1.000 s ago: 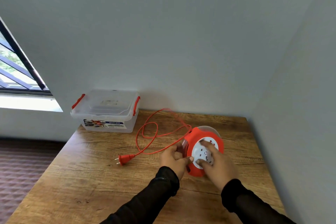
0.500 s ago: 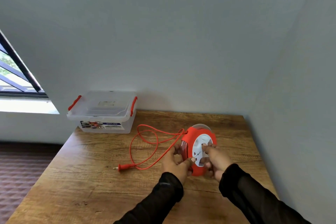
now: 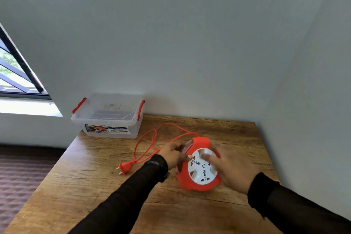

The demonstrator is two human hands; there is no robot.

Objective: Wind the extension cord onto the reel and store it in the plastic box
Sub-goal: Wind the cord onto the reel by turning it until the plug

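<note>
An orange reel (image 3: 197,183) with a white socket face stands tilted on the wooden table (image 3: 95,195). My left hand (image 3: 171,155) grips the reel's left edge where the cord enters. My right hand (image 3: 232,169) lies over the reel's right side, fingers on the white face. A loose orange cord (image 3: 146,138) loops across the table behind my left hand and ends in a two-pin plug (image 3: 124,167). The clear plastic box (image 3: 110,116) with orange latches sits at the table's back left corner, its lid on.
Grey walls (image 3: 190,43) close in behind the table and on the right. A window (image 3: 17,74) is at the left. The table's left edge drops to a dark patterned floor (image 3: 22,176).
The reel has tipped so its white face points more toward me. My right hand shifted across the face. The loose cord loop has shortened and the plug has slid closer to the reel.
</note>
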